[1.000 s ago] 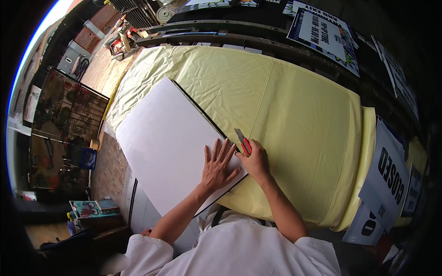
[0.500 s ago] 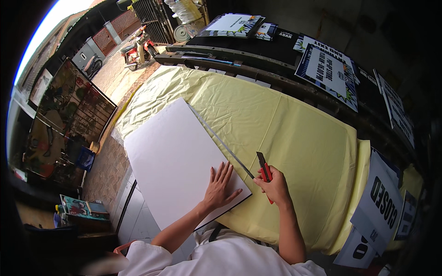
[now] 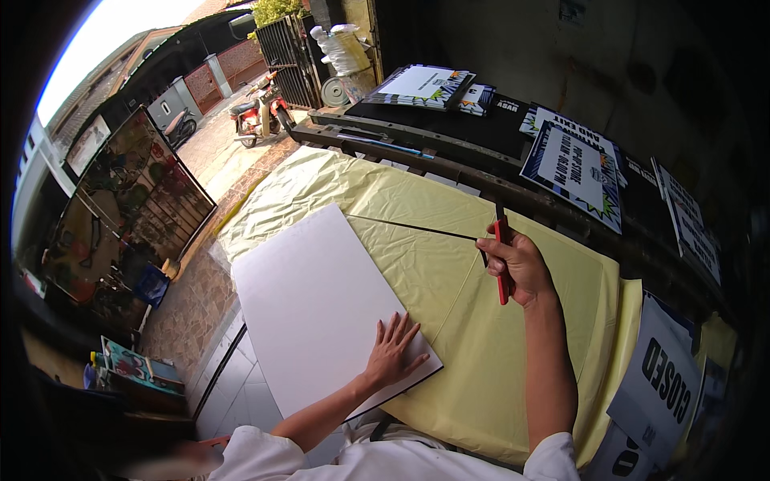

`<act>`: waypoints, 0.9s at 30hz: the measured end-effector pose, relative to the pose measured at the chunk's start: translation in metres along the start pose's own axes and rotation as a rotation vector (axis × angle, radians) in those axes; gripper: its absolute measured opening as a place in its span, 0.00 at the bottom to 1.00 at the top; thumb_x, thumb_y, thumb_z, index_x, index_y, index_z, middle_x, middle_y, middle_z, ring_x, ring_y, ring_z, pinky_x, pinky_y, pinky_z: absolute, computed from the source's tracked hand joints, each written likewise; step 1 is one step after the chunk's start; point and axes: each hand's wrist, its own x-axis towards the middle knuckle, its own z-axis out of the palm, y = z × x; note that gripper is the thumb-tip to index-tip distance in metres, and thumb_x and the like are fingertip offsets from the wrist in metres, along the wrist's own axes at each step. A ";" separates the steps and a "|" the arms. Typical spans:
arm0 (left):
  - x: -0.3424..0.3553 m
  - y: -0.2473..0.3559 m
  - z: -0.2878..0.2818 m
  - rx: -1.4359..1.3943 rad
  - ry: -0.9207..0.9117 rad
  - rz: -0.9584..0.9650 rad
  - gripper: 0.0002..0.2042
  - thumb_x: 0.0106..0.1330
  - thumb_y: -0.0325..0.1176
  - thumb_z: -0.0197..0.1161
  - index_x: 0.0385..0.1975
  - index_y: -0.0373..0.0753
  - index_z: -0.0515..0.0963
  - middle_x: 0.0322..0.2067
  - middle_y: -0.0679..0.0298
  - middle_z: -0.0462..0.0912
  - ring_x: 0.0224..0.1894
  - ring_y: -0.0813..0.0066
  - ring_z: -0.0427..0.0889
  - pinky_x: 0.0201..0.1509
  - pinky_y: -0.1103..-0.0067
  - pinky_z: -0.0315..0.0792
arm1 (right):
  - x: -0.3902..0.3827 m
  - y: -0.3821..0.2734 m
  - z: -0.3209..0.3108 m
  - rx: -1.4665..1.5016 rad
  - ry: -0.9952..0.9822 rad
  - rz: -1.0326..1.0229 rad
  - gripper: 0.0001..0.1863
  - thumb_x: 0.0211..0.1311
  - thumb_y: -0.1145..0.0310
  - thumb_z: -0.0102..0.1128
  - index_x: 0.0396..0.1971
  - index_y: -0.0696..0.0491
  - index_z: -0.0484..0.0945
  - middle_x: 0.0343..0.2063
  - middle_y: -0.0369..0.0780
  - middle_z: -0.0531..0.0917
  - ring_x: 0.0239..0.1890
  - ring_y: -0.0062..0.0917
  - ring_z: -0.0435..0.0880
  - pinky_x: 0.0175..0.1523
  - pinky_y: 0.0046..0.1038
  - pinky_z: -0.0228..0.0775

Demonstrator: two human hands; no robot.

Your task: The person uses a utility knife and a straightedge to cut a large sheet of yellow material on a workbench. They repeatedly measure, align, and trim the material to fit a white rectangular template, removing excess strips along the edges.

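Observation:
A large white board (image 3: 309, 301) lies on the yellow sheet (image 3: 505, 361) covering the work table, its near left part over the table's side. My left hand (image 3: 391, 354) presses flat near the board's close right corner, fingers spread. Raised over the sheet to the right, my right hand (image 3: 521, 268) is closed around a red utility knife (image 3: 503, 232) whose dark blade points away from me. The same hand also pinches the end of a thin dark strip (image 3: 409, 226). That strip runs taut to the left, to the board's far corner.
Beyond the table, dark metal rails (image 3: 449, 164) bear several printed signs (image 3: 571, 172). More printed sheets (image 3: 654, 377) hang at the right edge. To the left are a metal gate panel (image 3: 132, 204) and a paved floor; a red motorcycle (image 3: 261, 116) stands outside.
My right hand has moved up and to the right with the knife and strip, swinging the strip away from the board's right edge. My left hand stays flat on the board.

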 end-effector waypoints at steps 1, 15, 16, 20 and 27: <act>-0.004 -0.005 -0.001 -0.030 0.015 -0.026 0.40 0.71 0.61 0.58 0.75 0.40 0.61 0.78 0.46 0.51 0.81 0.44 0.43 0.81 0.45 0.34 | 0.010 -0.011 0.014 -0.010 -0.040 -0.028 0.16 0.60 0.76 0.73 0.43 0.53 0.74 0.21 0.30 0.73 0.18 0.12 0.70 0.26 0.18 0.62; 0.045 -0.036 -0.018 0.123 0.031 -0.286 0.41 0.69 0.67 0.56 0.76 0.48 0.61 0.78 0.42 0.48 0.79 0.31 0.41 0.71 0.28 0.40 | 0.052 -0.062 0.003 0.350 -0.068 0.045 0.08 0.66 0.74 0.70 0.40 0.46 0.81 0.35 0.38 0.88 0.20 0.08 0.74 0.27 0.15 0.69; 0.042 -0.037 -0.014 0.153 0.021 -0.268 0.41 0.69 0.67 0.55 0.76 0.48 0.62 0.78 0.41 0.48 0.79 0.32 0.40 0.71 0.28 0.39 | 0.053 -0.064 -0.004 0.394 -0.093 0.067 0.06 0.67 0.75 0.69 0.37 0.46 0.82 0.36 0.39 0.89 0.19 0.07 0.75 0.27 0.15 0.70; 0.038 -0.040 -0.004 0.130 0.088 -0.246 0.40 0.70 0.67 0.53 0.75 0.47 0.64 0.78 0.41 0.48 0.80 0.34 0.38 0.72 0.29 0.35 | 0.059 -0.073 -0.008 0.543 -0.203 0.046 0.03 0.73 0.72 0.62 0.41 0.53 0.83 0.40 0.40 0.87 0.19 0.08 0.71 0.28 0.15 0.69; 0.032 -0.038 -0.032 0.007 0.173 -0.328 0.38 0.70 0.63 0.58 0.75 0.47 0.63 0.78 0.42 0.46 0.81 0.37 0.39 0.76 0.35 0.31 | -0.018 -0.149 -0.023 0.405 -0.278 -0.393 0.11 0.78 0.72 0.55 0.53 0.58 0.80 0.43 0.40 0.84 0.19 0.10 0.66 0.25 0.14 0.63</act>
